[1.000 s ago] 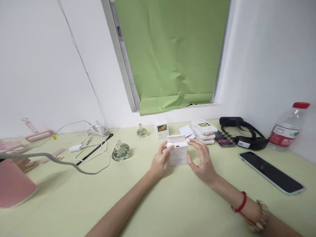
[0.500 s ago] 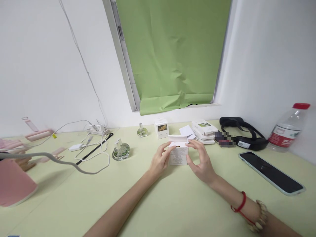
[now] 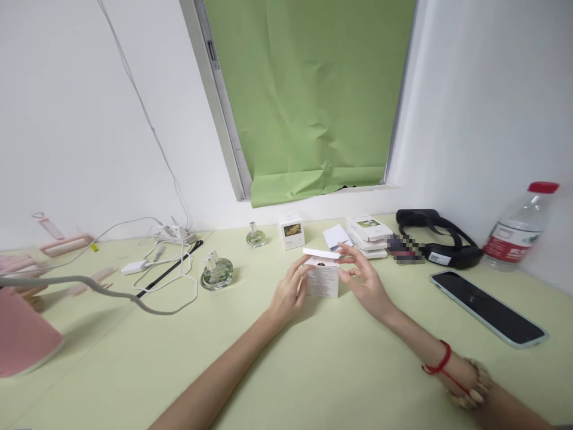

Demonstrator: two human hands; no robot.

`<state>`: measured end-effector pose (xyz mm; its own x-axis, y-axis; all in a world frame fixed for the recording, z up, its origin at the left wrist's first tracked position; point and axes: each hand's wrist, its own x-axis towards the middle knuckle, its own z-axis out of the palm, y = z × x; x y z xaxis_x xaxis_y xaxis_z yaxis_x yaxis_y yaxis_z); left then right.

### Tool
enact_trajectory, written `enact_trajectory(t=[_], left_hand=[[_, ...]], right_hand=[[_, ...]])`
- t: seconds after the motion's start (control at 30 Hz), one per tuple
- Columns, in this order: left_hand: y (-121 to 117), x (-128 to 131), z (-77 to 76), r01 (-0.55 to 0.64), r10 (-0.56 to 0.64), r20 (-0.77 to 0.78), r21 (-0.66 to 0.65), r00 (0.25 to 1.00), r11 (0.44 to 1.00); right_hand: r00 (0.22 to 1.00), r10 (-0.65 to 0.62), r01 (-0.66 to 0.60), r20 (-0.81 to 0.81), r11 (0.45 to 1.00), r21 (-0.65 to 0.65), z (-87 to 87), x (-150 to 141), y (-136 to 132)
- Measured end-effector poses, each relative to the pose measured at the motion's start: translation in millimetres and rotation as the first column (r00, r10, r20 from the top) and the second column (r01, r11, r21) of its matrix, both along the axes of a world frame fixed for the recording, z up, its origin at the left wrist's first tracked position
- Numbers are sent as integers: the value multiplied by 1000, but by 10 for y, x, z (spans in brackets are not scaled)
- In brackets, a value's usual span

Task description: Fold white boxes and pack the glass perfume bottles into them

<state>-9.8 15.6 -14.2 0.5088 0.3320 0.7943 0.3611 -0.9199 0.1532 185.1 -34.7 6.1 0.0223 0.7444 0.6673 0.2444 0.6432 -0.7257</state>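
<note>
A small white cardboard box (image 3: 323,282) with printed text on its near side stands on the table in front of me, its lid flap (image 3: 321,254) raised at a slant. My left hand (image 3: 289,291) grips the box's left side, fingers bent round its upper corner. On the right, my right hand (image 3: 364,283) has its fingertips at the flap's right end and its thumb against the box's upper right edge. The inside shows only as a narrow gap with a small dark round spot. A glass perfume bottle (image 3: 217,273) stands left of my hands, a smaller one (image 3: 255,237) farther back.
Behind the box are a closed white box (image 3: 293,234), folded white paper (image 3: 335,237) and stacked flat boxes (image 3: 369,232). At right lie a black headset (image 3: 452,254), a phone (image 3: 487,309) and a water bottle (image 3: 513,239). Cables (image 3: 172,266) and a pink object (image 3: 27,334) occupy the left.
The lid flap has tipped forward over the box opening. My right fingers have moved onto the flap's right end. My left hand stays at the left side.
</note>
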Motion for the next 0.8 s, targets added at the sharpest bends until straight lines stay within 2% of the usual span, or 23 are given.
enact_trajectory(t=[0.1, 0.23, 0.43, 0.67, 0.8], left_hand=[[-12, 21, 10, -32, 32, -22, -10, 999, 999], [-30, 44, 9, -58, 58, -18, -39, 998, 998], [-41, 34, 12, 24, -24, 6, -87, 1000, 996], [-68, 37, 23, 145, -135, 70, -157, 988, 977], [-121, 61, 45, 155, -147, 55, -200, 988, 967]], right_hand=[[997, -23, 18, 70, 998, 64, -6, -2, -1], [989, -123, 110, 86, 983, 145, -42, -6, 12], [953, -243, 198, 181, 952, 235, -65, 1, 18], [982, -139, 115, 124, 976, 182, -67, -19, -10], [992, -83, 69, 98, 988, 137, -84, -28, -20]])
